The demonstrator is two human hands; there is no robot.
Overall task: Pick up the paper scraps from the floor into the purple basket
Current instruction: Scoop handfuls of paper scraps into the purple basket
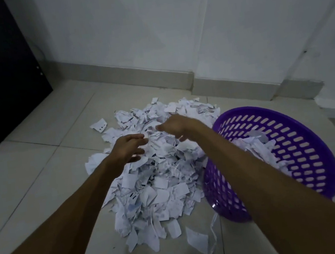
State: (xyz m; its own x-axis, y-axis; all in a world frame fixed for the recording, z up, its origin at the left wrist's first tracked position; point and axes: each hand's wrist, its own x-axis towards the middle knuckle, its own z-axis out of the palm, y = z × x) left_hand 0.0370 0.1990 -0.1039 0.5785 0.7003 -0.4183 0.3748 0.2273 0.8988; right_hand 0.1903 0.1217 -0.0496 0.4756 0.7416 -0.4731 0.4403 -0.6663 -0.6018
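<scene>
On the tiled floor (38, 166), a heap of paper scraps (155, 184) lies spread beneath both outstretched arms. Left hand (129, 148) hovers over the heap's far left part, fingers loosely spread, grasping nothing. Right hand (176, 126) hangs just beyond it over the scraps, blurred, fingers relaxed and drooping, empty as far as can be seen. Right of the right forearm, touching the heap's edge, the purple basket (299, 151) lies tipped, some scraps inside
</scene>
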